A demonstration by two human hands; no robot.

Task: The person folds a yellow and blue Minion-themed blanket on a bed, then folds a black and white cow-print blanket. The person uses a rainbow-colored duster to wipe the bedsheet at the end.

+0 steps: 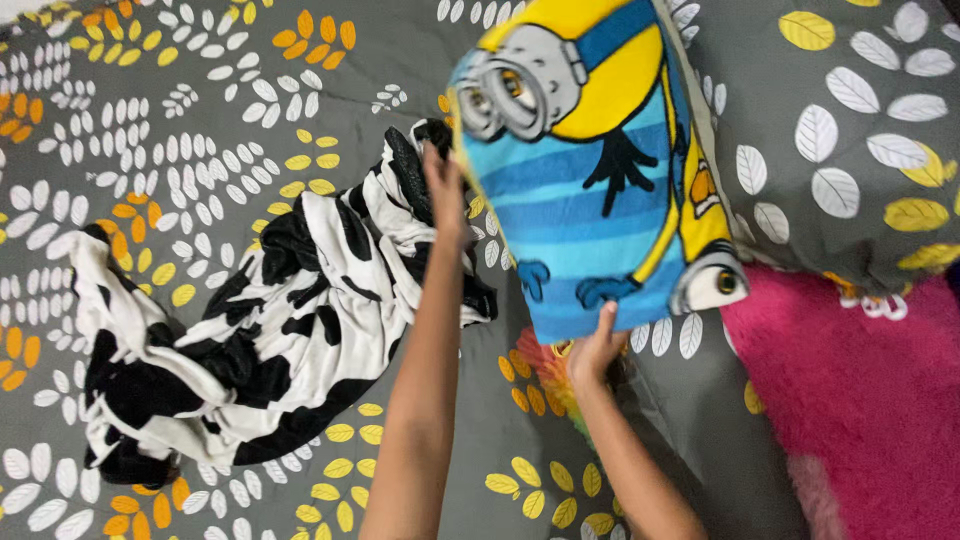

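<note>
A blue and yellow cartoon blanket (600, 170) is held up, gripped by the left hand (445, 190) and right hand (592, 350), fingers clamped on its edges. A black-and-white blanket (250, 340) lies crumpled left of the fingers on the leaf-print bed (200, 120); a pink fluffy blanket (860, 390) lies to their right.

Open grey leaf-print bed sheet (180, 130) far left and top, black-and-white blanket heap (250, 340) blocking centre-left, cartoon blanket (590, 190) held up centre, pink fuzzy blanket (860, 400) filling right.
</note>
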